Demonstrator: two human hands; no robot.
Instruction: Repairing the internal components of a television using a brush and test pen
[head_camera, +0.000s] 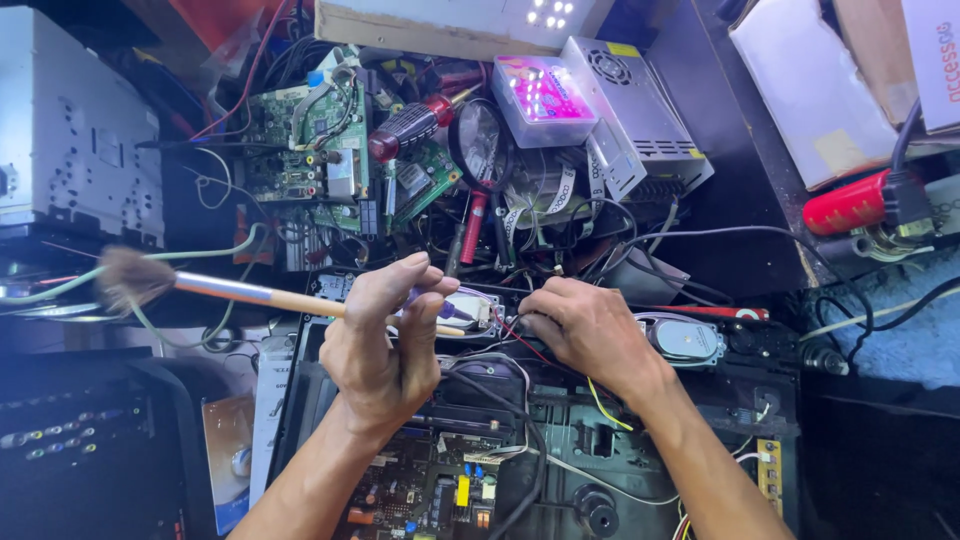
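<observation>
Now your left hand (385, 340) is gripping a wooden-handled brush (215, 288), fingers closed, bristles pointing left, your right hand (585, 325) is pinching red wires (520, 338) over the opened black chassis (690, 430), circuit boards (310, 140) lying beyond.

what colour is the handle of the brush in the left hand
Light wooden tan with a blue-grey band near the bristles; the brush shows in the head view, held by the left hand.
</observation>
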